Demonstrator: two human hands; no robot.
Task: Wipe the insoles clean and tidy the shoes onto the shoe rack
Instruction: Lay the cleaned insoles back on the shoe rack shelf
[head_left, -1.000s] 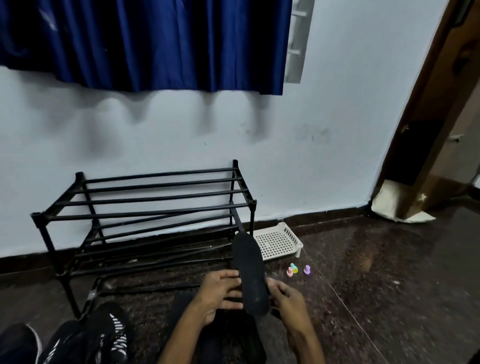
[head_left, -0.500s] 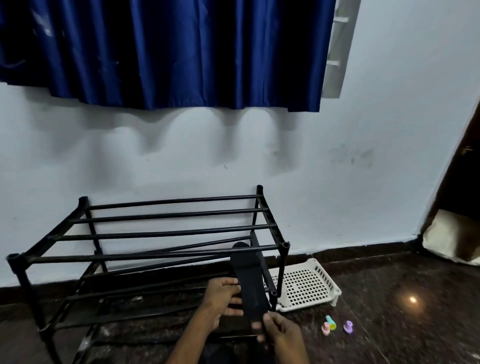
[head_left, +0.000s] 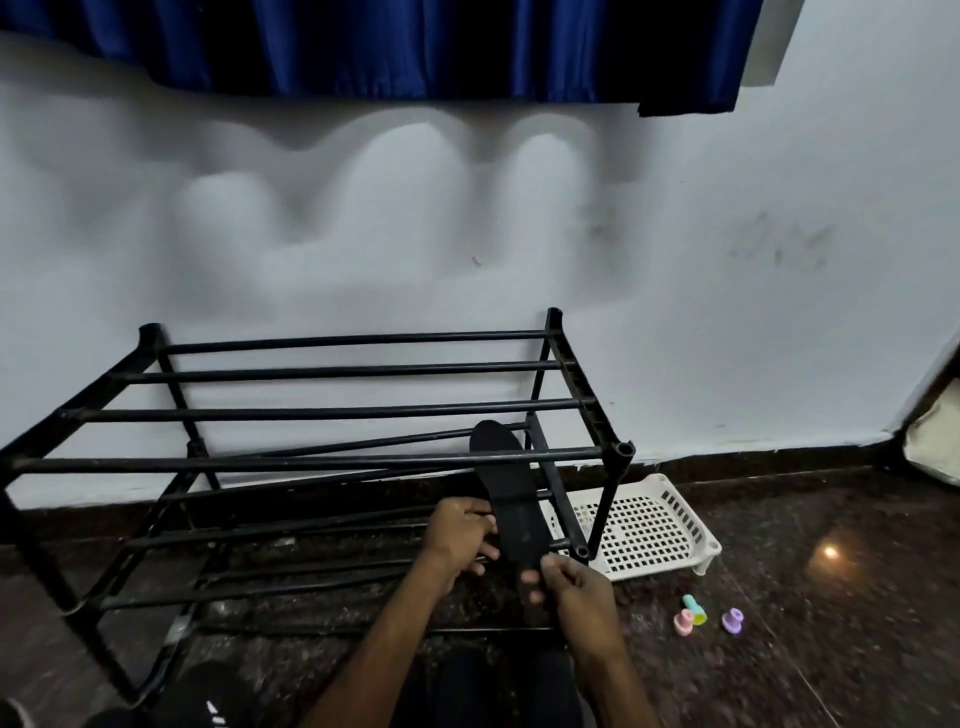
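- Two hands are holding one black insole: the left hand is gripping its left edge with curled fingers, and the right hand is pinching the near end, thumb on top.
- The insole is pointing toe-first at the wall, in front of the black shoe rack, at its right end.
- A white perforated tray is sitting on the floor just right of the rack, with three little pastel bits lying near it.
- Something dark with white stripes is peeking in at the bottom left, probably a shoe.

Matt black insole, black metal-looking rack, perforated white plastic tray — all above glossy speckled stone floor.
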